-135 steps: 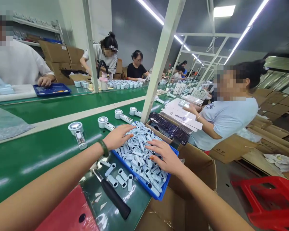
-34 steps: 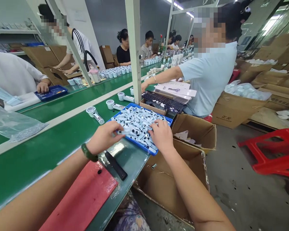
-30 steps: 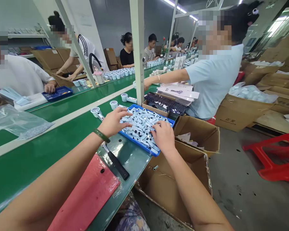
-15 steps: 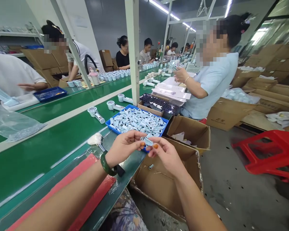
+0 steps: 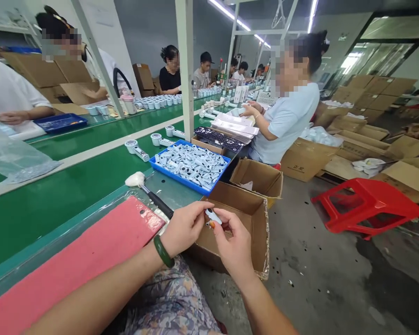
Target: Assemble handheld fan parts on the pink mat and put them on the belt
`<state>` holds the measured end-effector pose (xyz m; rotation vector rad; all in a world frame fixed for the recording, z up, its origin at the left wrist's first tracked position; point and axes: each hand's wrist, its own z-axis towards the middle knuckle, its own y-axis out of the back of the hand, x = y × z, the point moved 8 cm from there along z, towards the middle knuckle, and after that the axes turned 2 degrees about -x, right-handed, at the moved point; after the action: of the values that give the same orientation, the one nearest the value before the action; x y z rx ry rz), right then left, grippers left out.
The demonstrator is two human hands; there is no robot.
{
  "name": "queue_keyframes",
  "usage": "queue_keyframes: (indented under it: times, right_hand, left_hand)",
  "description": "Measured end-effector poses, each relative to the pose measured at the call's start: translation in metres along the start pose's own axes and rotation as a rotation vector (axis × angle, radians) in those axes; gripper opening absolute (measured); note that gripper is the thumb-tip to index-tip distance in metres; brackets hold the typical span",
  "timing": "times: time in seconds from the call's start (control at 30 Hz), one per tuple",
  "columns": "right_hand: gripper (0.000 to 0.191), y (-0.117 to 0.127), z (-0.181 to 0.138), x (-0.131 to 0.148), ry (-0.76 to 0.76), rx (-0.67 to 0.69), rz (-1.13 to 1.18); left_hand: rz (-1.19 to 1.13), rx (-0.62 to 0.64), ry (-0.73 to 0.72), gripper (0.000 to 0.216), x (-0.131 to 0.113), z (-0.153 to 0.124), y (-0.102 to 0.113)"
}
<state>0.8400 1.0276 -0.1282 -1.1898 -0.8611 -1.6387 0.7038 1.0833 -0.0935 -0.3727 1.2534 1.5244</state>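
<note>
Between my two hands is a small pale-blue plastic part (image 5: 213,216) with a dark oval spot at one end. My right hand (image 5: 233,237) pinches it between thumb and fingers. The fingers of my left hand (image 5: 185,227) are closed at its other end. Both hands are over the edge of an open cardboard box (image 5: 249,218). Just beyond them, a blue tray (image 5: 181,178) holds a heap of similar pale-blue parts (image 5: 192,163). To the left lies a hammer (image 5: 155,197) with a white-wrapped head, beside a pink-red sheet (image 5: 101,246).
Handheld fans (image 5: 136,150) lie on the green conveyor belt (image 5: 91,172) past the tray. A white post (image 5: 185,70) rises behind it. A smaller carton (image 5: 258,179) and a red stool (image 5: 366,204) stand at the right. A co-worker (image 5: 289,107) sits beyond the boxes; others line the belt.
The view has swung right and downward. My hands have drawn back from the tray, lower and closer to me, still with the pale-blue part, which is now turned differently.
</note>
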Motion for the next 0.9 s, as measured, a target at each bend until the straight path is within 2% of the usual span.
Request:
queue_keyframes:
  times: [0.03,0.1,0.2,0.27,0.33,0.37,0.4,0.47,0.53,0.63,0.7,0.77,0.83,0.9]
  right_hand:
    - [0.028,-0.002,-0.003,-0.001,-0.024,0.003,0.052]
    - [0.039,-0.008,-0.008,-0.008,-0.162,0.031,0.242]
    - [0.055,-0.027,-0.017,-0.022,-0.432,0.123,0.532]
    - [0.057,-0.040,-0.026,-0.025,-0.556,0.200,0.641]
    - [0.055,-0.054,-0.034,-0.022,-0.603,0.296,0.669]
    - [0.054,-0.062,-0.036,-0.020,-0.594,0.345,0.646]
    - [0.052,-0.070,-0.037,-0.016,-0.558,0.392,0.595]
    - [0.045,-0.093,-0.031,-0.003,-0.386,0.473,0.428]
    - [0.032,-0.126,-0.023,0.020,-0.077,0.542,0.238]
    - [0.017,-0.193,-0.030,0.049,0.404,0.653,-0.031]
    - [0.018,-0.237,-0.039,0.040,0.554,0.753,-0.270]
    - [0.017,-0.265,-0.044,0.018,0.606,0.840,-0.480]
    - [0.018,-0.273,-0.048,0.000,0.665,0.885,-0.545]
    - [0.027,-0.270,-0.047,-0.016,0.733,0.903,-0.483]
  left_hand:
    - [0.083,0.014,-0.030,0.036,0.000,-0.008,0.004]
    - [0.180,0.117,0.025,0.041,0.011,-0.027,0.011]
    - [0.248,0.423,0.173,0.038,0.030,-0.069,0.019]
    - [0.307,0.553,0.150,0.035,0.028,-0.099,0.030]
    - [0.331,0.546,0.082,0.040,0.012,-0.125,0.049]
    - [0.308,0.509,0.065,0.035,0.003,-0.136,0.060]
    - [0.264,0.465,0.066,0.029,-0.007,-0.145,0.072]
    - [0.170,0.384,0.107,0.033,-0.020,-0.163,0.095]
    - [0.146,0.312,0.183,0.038,-0.025,-0.180,0.118]
    - [0.181,0.278,0.288,0.036,-0.025,-0.210,0.143]
    - [0.200,0.255,0.330,0.034,-0.023,-0.230,0.159]
    - [0.255,0.218,0.371,0.035,-0.016,-0.249,0.182]
    - [0.414,0.154,0.439,0.036,-0.004,-0.266,0.219]
    - [0.690,0.082,0.585,0.034,0.015,-0.286,0.273]
